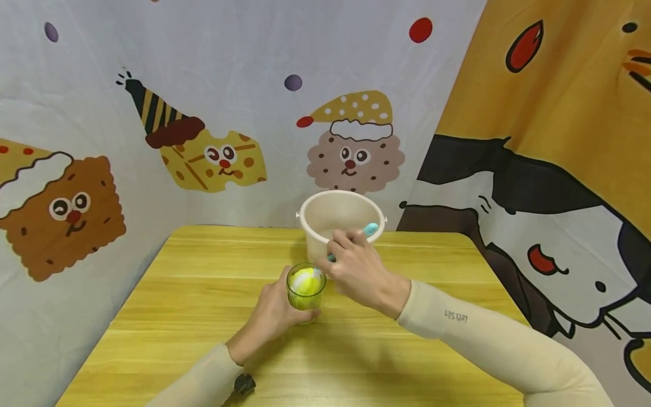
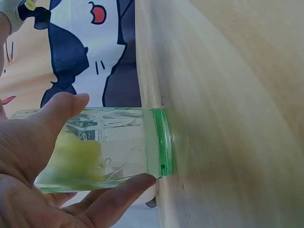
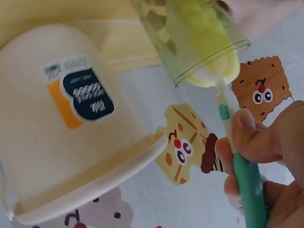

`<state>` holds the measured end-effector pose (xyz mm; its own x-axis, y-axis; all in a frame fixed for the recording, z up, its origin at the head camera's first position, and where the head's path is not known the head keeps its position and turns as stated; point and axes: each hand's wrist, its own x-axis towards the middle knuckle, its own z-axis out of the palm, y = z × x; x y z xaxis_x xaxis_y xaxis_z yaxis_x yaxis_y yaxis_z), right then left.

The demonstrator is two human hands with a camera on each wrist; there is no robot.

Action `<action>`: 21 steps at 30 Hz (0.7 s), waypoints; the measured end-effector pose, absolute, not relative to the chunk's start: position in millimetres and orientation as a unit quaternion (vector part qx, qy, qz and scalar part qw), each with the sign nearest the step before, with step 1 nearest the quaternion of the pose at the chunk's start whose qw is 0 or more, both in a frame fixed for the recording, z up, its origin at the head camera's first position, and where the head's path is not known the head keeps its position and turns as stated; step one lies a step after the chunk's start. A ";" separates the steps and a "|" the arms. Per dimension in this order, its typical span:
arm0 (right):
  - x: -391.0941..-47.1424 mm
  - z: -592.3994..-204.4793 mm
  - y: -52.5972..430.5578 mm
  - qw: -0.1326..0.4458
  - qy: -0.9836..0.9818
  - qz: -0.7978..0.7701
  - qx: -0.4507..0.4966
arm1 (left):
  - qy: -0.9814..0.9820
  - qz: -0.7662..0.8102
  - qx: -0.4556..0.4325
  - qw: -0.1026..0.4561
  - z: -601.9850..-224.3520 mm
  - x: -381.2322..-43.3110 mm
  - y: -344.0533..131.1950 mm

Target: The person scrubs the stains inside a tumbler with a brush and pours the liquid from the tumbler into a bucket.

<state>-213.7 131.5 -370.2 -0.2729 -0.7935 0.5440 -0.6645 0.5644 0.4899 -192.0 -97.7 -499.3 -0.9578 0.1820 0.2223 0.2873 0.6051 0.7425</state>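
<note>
My left hand (image 1: 269, 310) grips a clear, green-tinted drinking glass (image 2: 128, 159) around its side, thumb on one side and fingers on the other. In the left wrist view the glass's thick green base is right at the tabletop. Inside the glass sits the yellow and white sponge head (image 3: 202, 35) of a cup brush. My right hand (image 1: 363, 277) holds that brush by its teal handle (image 3: 251, 194), thumb and fingers curled round it. The handle slants up to the right out of the glass mouth, and its tip shows above my knuckles in the head view.
A cream bucket (image 1: 316, 247) with a label on its side stands just behind the glass, near the table's back edge. The wood-grain table (image 1: 193, 294) ends at a cartoon-printed cloth (image 1: 229, 68). A small black object (image 1: 244, 384) is at my left wrist.
</note>
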 end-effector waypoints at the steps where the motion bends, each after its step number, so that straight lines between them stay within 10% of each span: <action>1: -213.5 -370.6 131.6 0.401 -0.786 -0.095 0.462 | -0.893 -0.424 -0.133 0.062 -499.2 -192.0 -97.6; 21: -213.0 -356.9 122.9 0.440 -0.706 -0.247 0.497 | -0.897 -0.417 -0.133 0.066 -500.2 -192.6 -97.2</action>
